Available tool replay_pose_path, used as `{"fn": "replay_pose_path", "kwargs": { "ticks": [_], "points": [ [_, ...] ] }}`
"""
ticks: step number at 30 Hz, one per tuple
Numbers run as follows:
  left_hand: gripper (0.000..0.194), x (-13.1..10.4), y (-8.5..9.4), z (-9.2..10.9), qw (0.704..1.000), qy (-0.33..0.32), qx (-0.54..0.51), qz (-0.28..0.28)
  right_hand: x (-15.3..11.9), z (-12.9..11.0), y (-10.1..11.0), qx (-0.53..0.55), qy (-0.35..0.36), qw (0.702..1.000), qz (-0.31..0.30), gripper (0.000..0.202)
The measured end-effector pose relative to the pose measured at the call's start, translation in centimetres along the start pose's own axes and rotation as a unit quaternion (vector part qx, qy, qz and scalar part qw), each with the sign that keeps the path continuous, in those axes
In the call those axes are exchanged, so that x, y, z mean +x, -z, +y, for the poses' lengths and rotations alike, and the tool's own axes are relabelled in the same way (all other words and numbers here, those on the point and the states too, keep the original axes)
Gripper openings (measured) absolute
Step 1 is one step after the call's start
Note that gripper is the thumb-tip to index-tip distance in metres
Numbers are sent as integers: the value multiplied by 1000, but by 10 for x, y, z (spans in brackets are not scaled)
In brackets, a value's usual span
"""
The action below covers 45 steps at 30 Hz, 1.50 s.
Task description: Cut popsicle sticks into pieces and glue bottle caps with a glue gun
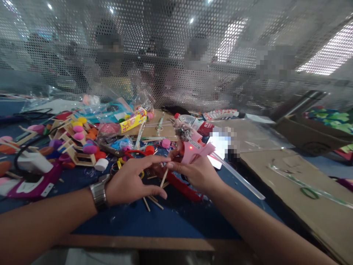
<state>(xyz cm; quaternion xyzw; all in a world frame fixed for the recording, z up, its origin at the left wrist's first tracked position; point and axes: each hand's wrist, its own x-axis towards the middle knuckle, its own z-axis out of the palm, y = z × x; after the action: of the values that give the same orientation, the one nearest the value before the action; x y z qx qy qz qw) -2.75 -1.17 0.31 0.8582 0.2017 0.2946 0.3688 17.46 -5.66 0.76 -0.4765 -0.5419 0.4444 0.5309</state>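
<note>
My left hand [131, 180], with a metal-banded watch [98, 192] on the wrist, has its thumb and index finger spread about a short wooden stick [164, 177]. The stick's top meets my right thumb, and its lower end lies by my left thumb. My right hand [197, 171] is closed around a pink hot glue gun [193, 149] whose red light is lit. Out of its back runs a long clear glue stick [239, 178]. Its nozzle end is hard to make out beside a fuzzy grey clump. More wooden sticks [154, 202] lie on the blue tabletop below.
Small wooden frames [79, 154] with coloured clay pieces crowd the left, near a purple-and-white device [33, 184]. Behind are a yellow packet [134, 120], a bottle [200, 125] and a lit screen [219, 147]. Cardboard [298, 184] and a box [314, 134] lie right; a perforated panel stands behind.
</note>
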Motion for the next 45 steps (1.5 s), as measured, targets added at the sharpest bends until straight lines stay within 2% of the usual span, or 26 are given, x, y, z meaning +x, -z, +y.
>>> {"fn": "replay_pose_path", "kwargs": {
  "ticks": [6,13,20,23,27,30,33,36,39,42,45],
  "points": [
    [71,-1,2,-1,999,-5,25,-23,1,5,1,-4,15,1000,21,44],
    [59,0,1,1,999,10,23,-23,1,8,-1,-13,45,999,4,36],
    [62,0,4,0,995,-7,102,-21,4,9,5,-43,36,998,15,29],
    [61,0,6,-3,993,16,118,11,5,20,12,-113,14,994,3,32],
    [61,-1,8,-4,995,15,99,26,5,26,16,-218,72,972,-45,38],
    [61,-2,9,-5,995,-41,36,83,5,21,17,-275,128,948,-98,49],
    [63,-2,9,-7,973,-121,-65,188,4,17,15,-297,140,935,-132,49],
    [58,-1,10,-10,955,-129,-120,241,2,16,15,-276,108,948,-120,40],
    [56,0,11,-12,960,-97,-128,228,3,15,16,-197,12,977,-79,35],
    [56,-1,11,-12,964,-80,-130,219,6,10,18,-109,-74,990,-41,37],
    [56,-3,9,-10,966,-72,-132,209,12,8,19,-38,-66,997,-10,40]
  ]
}}
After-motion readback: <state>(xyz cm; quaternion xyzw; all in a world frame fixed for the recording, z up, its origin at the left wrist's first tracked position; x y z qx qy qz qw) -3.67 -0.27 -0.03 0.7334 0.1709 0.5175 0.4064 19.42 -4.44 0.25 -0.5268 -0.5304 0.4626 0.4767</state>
